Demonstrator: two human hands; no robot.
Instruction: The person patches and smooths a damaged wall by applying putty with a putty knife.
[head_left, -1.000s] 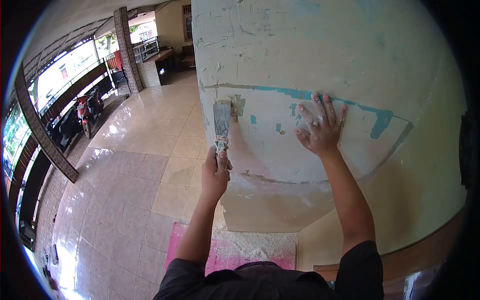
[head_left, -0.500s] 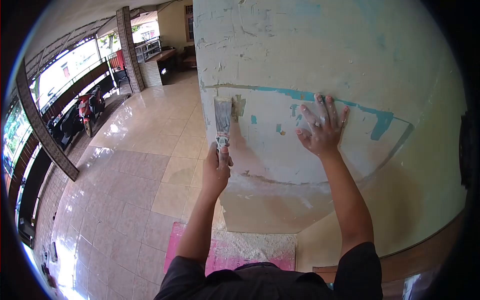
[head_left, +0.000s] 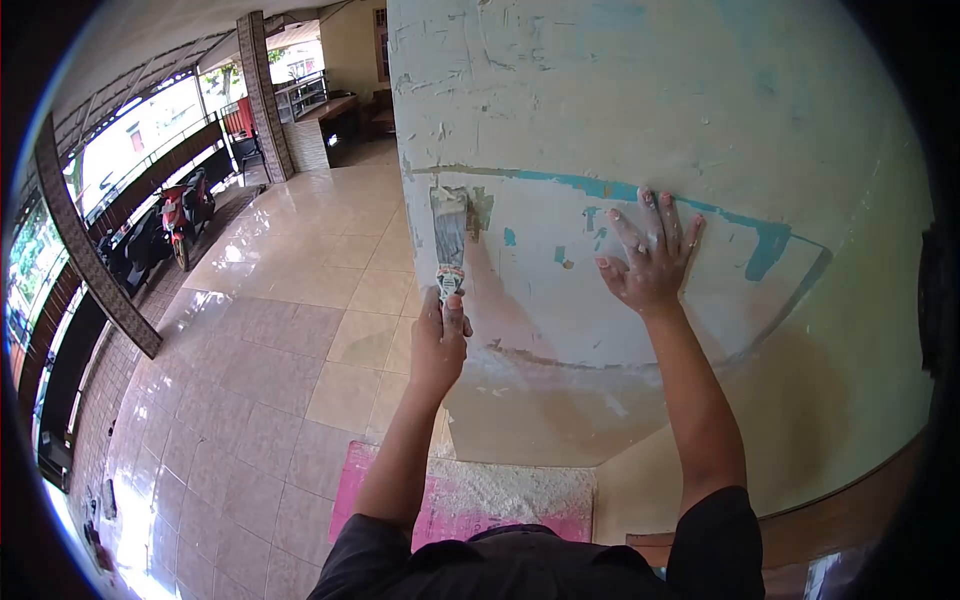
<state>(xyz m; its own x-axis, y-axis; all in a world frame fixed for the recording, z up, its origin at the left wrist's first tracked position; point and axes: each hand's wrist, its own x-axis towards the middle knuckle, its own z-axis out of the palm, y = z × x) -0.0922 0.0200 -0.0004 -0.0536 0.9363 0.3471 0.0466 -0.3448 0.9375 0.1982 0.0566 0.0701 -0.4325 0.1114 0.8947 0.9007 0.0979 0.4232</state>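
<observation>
My left hand is closed round the handle of a putty knife, its broad blade pointing up against the wall. The blade lies at the left end of a whitish scraped patch, beside a small grey-brown spot. My right hand, dusted white, rests flat on that patch with fingers spread and nothing in it. A turquoise paint strip runs along the patch's upper border, passing near my right fingertips. More turquoise flecks show between the two hands.
Below the wall, a pink board on the tiled floor carries pale scrapings. The wall's vertical edge is just left of the blade. Further off at left stand a motorbike, a slanting post and a tiled pillar.
The putty knife and my left hand have shifted very slightly right in view, with light material now showing at the blade's tip. My right hand stays in place on the wall.
</observation>
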